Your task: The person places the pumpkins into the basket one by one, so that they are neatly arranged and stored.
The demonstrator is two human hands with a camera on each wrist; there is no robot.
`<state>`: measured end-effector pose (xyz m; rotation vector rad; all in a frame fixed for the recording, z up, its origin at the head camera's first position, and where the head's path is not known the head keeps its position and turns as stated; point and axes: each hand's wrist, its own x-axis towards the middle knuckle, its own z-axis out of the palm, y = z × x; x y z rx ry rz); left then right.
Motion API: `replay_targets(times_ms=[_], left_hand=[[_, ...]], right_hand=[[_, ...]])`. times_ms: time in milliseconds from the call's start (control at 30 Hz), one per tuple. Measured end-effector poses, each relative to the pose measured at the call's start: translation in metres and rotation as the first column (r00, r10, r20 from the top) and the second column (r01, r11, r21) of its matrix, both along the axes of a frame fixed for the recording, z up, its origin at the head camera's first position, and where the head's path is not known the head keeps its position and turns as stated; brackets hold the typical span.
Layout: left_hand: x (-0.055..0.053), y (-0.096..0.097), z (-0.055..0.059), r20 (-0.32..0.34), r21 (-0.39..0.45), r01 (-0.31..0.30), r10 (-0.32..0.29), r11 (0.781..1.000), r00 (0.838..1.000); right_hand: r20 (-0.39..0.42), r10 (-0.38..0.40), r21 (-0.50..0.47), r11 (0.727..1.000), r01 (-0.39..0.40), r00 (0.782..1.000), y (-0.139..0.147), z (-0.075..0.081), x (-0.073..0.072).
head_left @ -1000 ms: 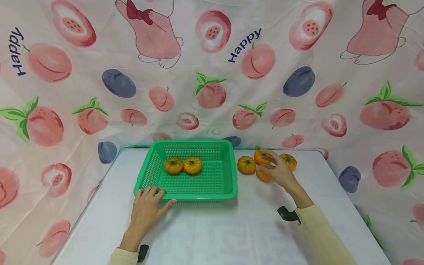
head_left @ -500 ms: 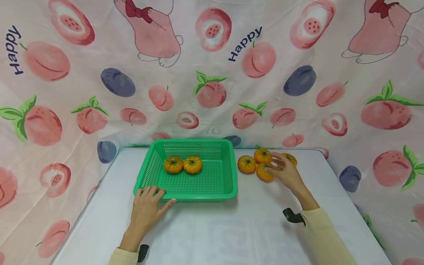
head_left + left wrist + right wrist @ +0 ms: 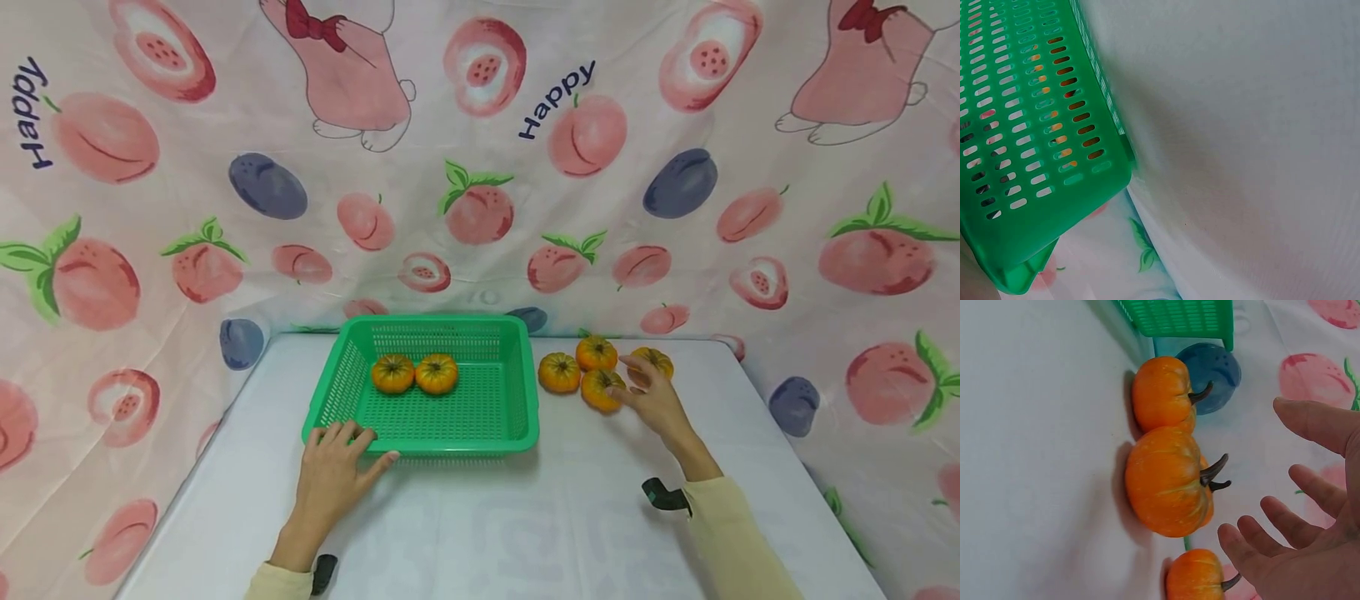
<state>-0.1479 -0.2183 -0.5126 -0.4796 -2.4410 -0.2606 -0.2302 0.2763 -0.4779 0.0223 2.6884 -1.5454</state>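
Two small orange pumpkins sit side by side in a green plastic basket. My left hand rests on the basket's front rim near its left corner, fingers over the edge and thumb spread to the right. To the right of the basket, several more pumpkins stand on the table. My right hand hovers with spread fingers and nothing in its grasp, its fingertips right by the front pumpkin. In the right wrist view, a gap shows between the right hand's fingers and the nearest large pumpkin, whose dark stem points toward them.
A white cloth covers the table. Behind it hangs a fruit-printed curtain. One pumpkin stands apart at the back right, and another stands close to the basket's right wall.
My right hand has drawn back to the right, uncovering the rear and front pumpkins it overlapped before. My left hand, the basket and the pumpkins have stayed in place.
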Motion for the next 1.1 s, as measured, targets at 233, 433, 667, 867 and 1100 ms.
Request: replay_targets(times_ms=[233,433,667,867,1100], left_hand=[[0.001,0.000,-0.001,0.013,-0.001,-0.005,0.005,1.000,1.000],[0.001,0.001,0.000,0.009,0.001,-0.006,0.006,1.000,1.000],[0.000,0.001,-0.001,0.016,0.000,-0.008,0.008,1.000,1.000],[0.001,0.001,0.000,0.030,0.003,-0.012,0.012,1.000,0.999],[0.002,0.001,0.001,0.021,-0.002,-0.013,0.013,1.000,1.000]], right_hand=[[0.051,-0.035,-0.014,0.999,0.036,0.998,0.002,-0.011,-0.001],[0.110,-0.052,-0.026,0.998,0.055,0.993,0.002,-0.018,-0.002],[0.128,-0.081,-0.014,0.996,0.083,0.988,0.001,-0.027,-0.005],[0.102,-0.053,-0.005,0.999,0.054,0.993,0.000,-0.039,-0.008],[0.128,-0.069,-0.012,0.997,0.071,0.989,-0.002,-0.048,-0.011]])
